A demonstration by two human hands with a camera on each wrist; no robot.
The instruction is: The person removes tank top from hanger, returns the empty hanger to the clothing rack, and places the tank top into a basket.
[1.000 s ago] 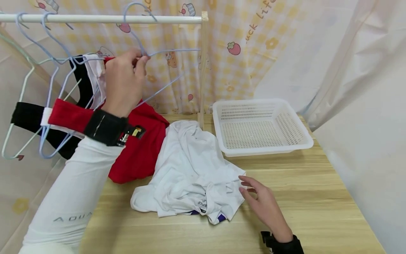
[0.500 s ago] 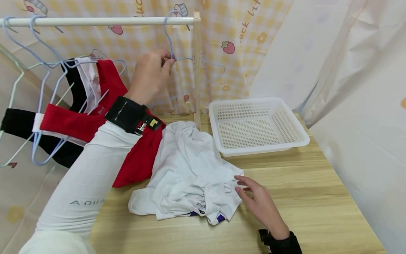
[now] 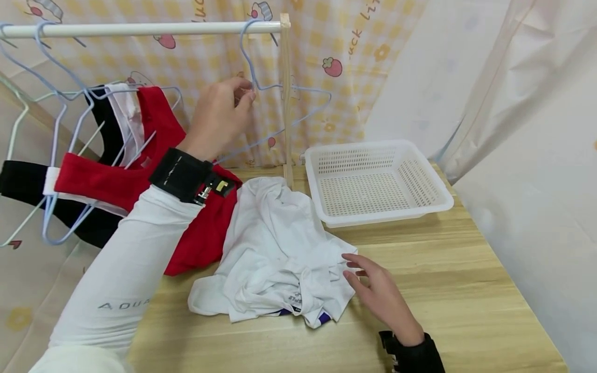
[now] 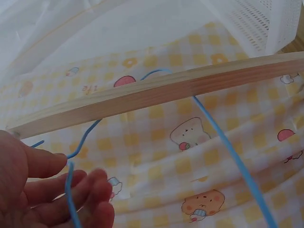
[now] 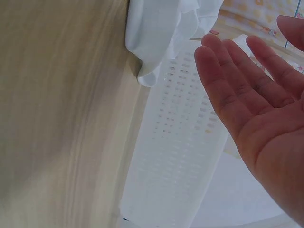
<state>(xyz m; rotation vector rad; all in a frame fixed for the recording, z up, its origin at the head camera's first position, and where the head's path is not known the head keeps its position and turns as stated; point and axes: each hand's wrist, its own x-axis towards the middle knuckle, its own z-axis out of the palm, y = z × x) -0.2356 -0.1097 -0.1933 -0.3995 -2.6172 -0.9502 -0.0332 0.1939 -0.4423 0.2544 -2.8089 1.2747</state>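
A blue wire hanger (image 3: 308, 89) hangs bare from the rail near its right end, partly behind the wooden post. My left hand (image 3: 224, 114) is at the hanger's neck. In the left wrist view, the thumb and loosely bent fingers (image 4: 85, 190) stand apart around the wire without pinching it. A crumpled white shirt (image 3: 275, 248) with dark blue trim lies on the table. Beside the shirt's right edge is my right hand (image 3: 382, 295), its fingers relaxed and holding nothing. The right wrist view shows that palm (image 5: 266, 118) with the fingers extended.
Red (image 3: 200, 238), white and black garments hang on several hangers at the left of the white rail (image 3: 140, 29). A wooden post (image 3: 286, 103) supports the rail's right end. Behind the shirt, a white perforated basket (image 3: 378, 217) stands on the wooden table (image 3: 443, 274).
My left hand has slid the blue hanger rightward along the rail to near the post, then loosened its fingers from it. The right hand has stayed almost still beside the shirt.
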